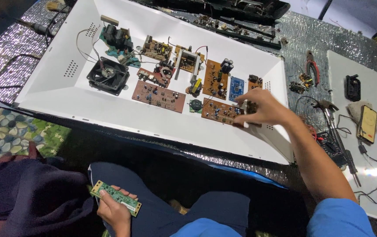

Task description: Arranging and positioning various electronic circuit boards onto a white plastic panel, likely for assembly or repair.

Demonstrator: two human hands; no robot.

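The left hand is clenched around a narrow green circuit board, held low over the person's lap, well apart from the desk. The board's long axis runs diagonally, from upper left near the dark cloth down to lower right; its right end projects past the fingers, and its component face points upward toward the camera.

The right hand is extended over the white panel lying on the desk. Its grip is closed on a small dark part at the right end of a brown circuit board; the thumb lies under the part, fingers over it. What the part is cannot be told.

That brown board's long axis runs left to right, sloping slightly downward at the right. A larger reddish board lies to its left with the same slope. A black cooling fan sits further left on the panel. A small blue board lies just above the right hand. Pliers and a phone lie to the right, off the panel.
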